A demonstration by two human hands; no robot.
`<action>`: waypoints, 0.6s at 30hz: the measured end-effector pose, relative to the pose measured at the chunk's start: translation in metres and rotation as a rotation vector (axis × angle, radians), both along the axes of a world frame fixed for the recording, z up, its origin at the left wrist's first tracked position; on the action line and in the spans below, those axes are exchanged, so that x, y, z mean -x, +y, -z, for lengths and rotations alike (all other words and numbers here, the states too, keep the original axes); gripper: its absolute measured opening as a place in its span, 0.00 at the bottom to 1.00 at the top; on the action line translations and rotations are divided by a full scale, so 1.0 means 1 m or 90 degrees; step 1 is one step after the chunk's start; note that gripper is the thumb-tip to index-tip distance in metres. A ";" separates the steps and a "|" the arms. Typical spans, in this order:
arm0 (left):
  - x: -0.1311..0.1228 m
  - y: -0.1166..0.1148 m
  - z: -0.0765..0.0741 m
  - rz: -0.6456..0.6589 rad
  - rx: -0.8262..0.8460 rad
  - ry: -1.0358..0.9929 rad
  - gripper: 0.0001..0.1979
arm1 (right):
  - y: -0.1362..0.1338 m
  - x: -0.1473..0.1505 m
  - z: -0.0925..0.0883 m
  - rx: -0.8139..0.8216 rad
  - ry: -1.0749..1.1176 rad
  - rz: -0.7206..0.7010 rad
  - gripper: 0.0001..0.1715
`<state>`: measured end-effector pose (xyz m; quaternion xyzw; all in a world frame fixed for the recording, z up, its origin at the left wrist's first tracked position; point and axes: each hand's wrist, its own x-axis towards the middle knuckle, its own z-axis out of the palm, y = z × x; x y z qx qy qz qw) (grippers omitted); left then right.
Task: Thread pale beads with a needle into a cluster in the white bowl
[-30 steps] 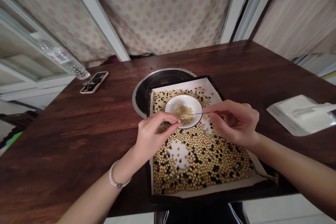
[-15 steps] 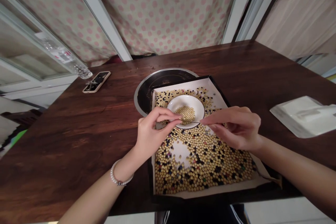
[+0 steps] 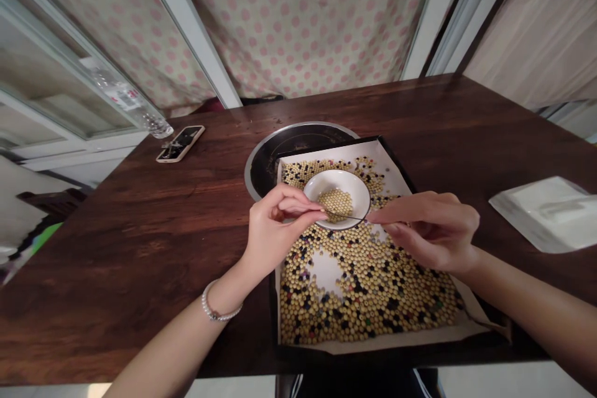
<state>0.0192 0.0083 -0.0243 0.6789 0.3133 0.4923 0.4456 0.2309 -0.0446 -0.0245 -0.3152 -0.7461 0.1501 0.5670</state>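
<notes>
A thin dark wire or needle (image 3: 347,217) stretches between my two hands above the front rim of a small white bowl (image 3: 313,184). My left hand (image 3: 280,221) pinches with thumb and forefinger at its left end, where a tiny cream bead (image 3: 323,207) seems to show at the fingertips. The right end is pinched by my right hand (image 3: 431,230). Inside the bowl lies a heap of cream beads (image 3: 336,202). The bowl sits on a paper-lined tray (image 3: 396,165) spread with cream, black and a few coloured beads (image 3: 354,280).
Under the tray's far left corner is a round black plate with a silver rim (image 3: 261,155). A phone (image 3: 181,144) and a clear plastic bottle (image 3: 133,102) are at the table's far left. On the right lies a white plastic packet (image 3: 543,214). Curtained glass panels stand behind.
The view has shifted slightly, so everything sits a little further right. My right hand has drawn slightly away from my left, and more of the thin dark wire or needle shows between them.
</notes>
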 end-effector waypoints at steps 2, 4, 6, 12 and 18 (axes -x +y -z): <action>0.001 0.000 0.000 0.009 0.009 -0.015 0.13 | 0.001 0.000 0.001 -0.011 0.009 -0.011 0.17; 0.001 0.001 0.000 0.016 0.021 -0.026 0.13 | 0.002 -0.001 0.001 -0.026 0.013 -0.015 0.18; 0.001 0.002 0.000 0.024 0.034 -0.031 0.12 | 0.002 -0.001 0.002 -0.037 0.013 -0.020 0.19; 0.001 0.004 0.001 0.023 0.041 -0.030 0.12 | -0.001 -0.001 0.000 0.019 -0.007 -0.014 0.21; 0.002 0.002 0.003 -0.004 0.002 0.004 0.12 | -0.005 0.001 -0.003 0.032 -0.056 0.025 0.17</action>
